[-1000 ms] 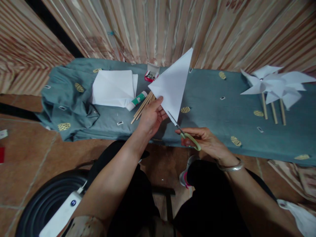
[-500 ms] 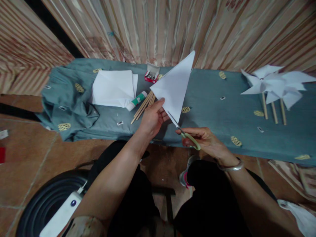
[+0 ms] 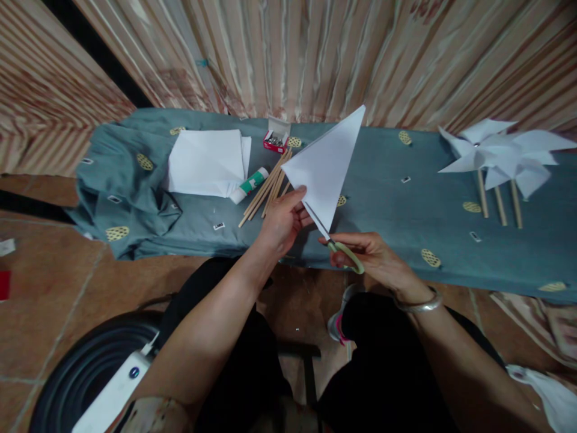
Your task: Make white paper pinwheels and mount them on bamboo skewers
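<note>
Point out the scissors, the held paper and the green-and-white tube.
Scissors [image 3: 347, 250]: head view, on the green handle.
Held paper [image 3: 328, 167]: head view, middle of the white triangular face.
Tube [image 3: 253, 181]: head view, on the green band.

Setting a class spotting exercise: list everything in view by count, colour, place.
Folded paper: one, white, centre
Scissors: one, green handles, centre
Paper stack: one, white, left
Tube: one, white/green, beside stack
Sticks: several, tan, beside tube
Box: one, red, behind sticks
Metal pieces: several, silver, inside box
Pinwheels: apparently three, white, right
Cloth: one, teal, beneath these
Curtain: uncounted, beige, background
Device: one, white, bottom left
Disc: one, black, beneath device
Bracelet: one, silver, right wrist
Left hand: one, holding paper
Right hand: one, holding scissors
</note>
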The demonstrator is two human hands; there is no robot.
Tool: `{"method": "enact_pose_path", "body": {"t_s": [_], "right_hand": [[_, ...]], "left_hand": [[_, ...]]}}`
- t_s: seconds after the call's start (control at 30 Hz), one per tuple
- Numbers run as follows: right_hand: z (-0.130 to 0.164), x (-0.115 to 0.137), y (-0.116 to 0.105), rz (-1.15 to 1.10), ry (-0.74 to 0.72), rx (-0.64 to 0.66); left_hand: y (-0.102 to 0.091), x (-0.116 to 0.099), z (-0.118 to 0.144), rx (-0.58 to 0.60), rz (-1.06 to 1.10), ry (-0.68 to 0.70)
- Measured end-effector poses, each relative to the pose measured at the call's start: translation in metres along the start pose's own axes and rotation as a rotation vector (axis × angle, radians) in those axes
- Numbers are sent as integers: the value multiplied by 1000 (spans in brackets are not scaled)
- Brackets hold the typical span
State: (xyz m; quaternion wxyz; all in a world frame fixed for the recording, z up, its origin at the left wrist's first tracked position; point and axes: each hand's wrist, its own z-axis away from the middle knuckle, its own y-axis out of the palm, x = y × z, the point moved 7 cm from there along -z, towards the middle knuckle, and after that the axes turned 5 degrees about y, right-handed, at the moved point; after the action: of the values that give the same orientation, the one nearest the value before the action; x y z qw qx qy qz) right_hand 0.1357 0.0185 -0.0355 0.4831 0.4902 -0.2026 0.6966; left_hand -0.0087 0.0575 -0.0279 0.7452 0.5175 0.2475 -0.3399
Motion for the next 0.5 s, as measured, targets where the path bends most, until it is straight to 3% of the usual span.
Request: {"method": "enact_pose_path", "body": {"t_s": [0.5], "right_hand": [[0, -12, -6, 10, 101, -6]], "left_hand": [[-10, -13, -7, -44, -37, 74]]}}
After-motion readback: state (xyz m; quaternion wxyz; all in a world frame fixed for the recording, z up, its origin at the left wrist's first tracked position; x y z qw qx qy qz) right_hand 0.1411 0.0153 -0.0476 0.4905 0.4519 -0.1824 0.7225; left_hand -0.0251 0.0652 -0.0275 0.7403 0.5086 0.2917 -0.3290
